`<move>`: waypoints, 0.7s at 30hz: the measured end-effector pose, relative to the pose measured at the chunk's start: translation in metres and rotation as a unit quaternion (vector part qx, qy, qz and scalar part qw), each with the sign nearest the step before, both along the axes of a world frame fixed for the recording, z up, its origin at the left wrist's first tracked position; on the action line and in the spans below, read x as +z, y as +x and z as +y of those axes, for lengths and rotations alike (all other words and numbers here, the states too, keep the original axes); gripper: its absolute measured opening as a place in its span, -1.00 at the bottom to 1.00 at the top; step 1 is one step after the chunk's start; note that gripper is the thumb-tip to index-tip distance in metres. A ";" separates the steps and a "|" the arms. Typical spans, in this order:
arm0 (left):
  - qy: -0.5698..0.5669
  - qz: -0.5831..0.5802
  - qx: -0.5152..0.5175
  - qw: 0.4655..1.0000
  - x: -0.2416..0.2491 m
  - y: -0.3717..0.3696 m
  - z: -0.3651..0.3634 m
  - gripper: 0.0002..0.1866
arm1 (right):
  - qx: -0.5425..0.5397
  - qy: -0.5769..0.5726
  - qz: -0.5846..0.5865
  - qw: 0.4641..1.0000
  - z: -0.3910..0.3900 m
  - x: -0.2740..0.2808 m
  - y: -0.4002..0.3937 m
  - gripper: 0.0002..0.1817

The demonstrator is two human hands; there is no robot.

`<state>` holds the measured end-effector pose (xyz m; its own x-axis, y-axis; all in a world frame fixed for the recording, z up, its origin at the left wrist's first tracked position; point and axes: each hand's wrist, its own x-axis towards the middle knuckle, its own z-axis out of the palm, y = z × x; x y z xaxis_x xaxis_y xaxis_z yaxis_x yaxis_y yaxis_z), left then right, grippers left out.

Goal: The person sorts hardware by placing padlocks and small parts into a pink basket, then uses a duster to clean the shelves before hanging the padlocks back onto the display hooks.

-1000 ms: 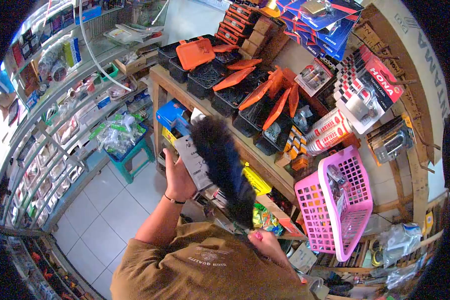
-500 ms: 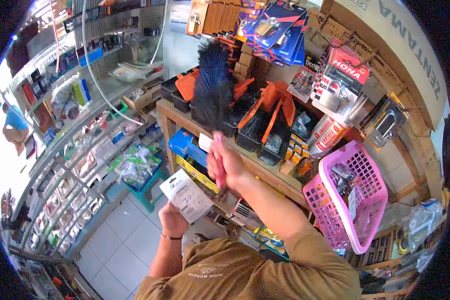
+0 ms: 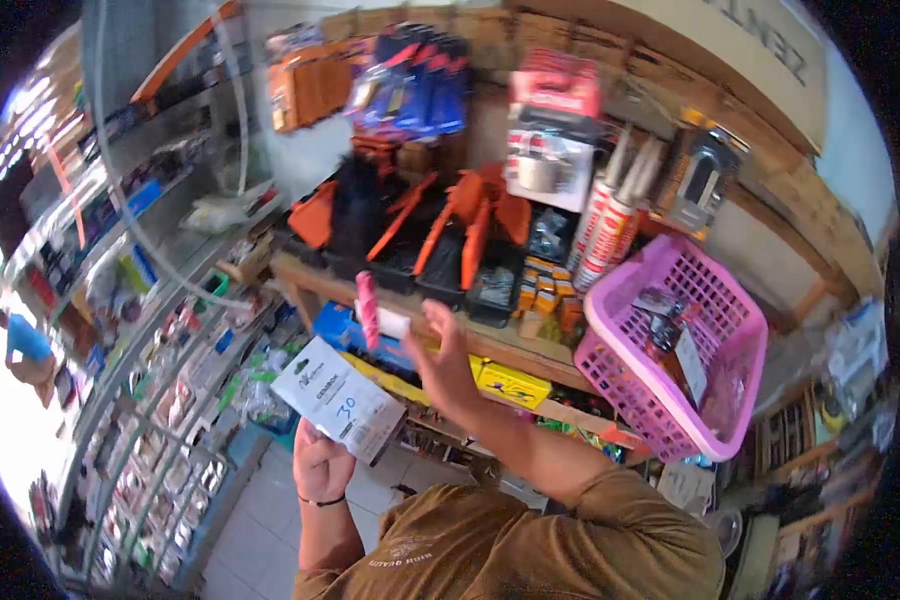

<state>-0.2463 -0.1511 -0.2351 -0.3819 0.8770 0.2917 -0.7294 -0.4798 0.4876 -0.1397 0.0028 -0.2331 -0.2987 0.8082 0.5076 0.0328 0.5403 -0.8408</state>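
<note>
My left hand [image 3: 322, 465] grips the lower edge of a white packaging card [image 3: 335, 395] printed "GEMBOK", with a blue handwritten "30" facing up. Its fingers are mostly hidden behind the card. My right hand [image 3: 446, 365] is held off the front of the wooden shelf, fingers apart and nothing in them. Just left of it is a duster, its pink handle [image 3: 368, 310] pointing down over the shelf edge and its black bristles [image 3: 356, 205] up among the black bins.
Orange scoops [image 3: 460, 215] stand in black bins along the wooden shelf [image 3: 420, 308]. A pink basket [image 3: 610, 385] with packaged goods is at the right. Carded padlocks [image 3: 540, 170] hang above. Metal racks of small goods [image 3: 170, 440] line the left side.
My right hand has let go of the duster, which now rests at the bins. My left hand still holds the card, and the head view has shifted.
</note>
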 end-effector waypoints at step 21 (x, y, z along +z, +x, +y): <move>0.310 0.564 0.325 0.693 0.231 0.218 0.143 -0.36 | 0.035 0.095 0.361 0.927 -0.024 0.207 0.225 -0.58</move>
<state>-0.0281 -0.0082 -0.0045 0.1396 0.1990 0.9700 0.4162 -0.9007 0.1249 0.0850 -0.0214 -0.0264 0.1259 0.6752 0.7268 -0.5420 0.6604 -0.5197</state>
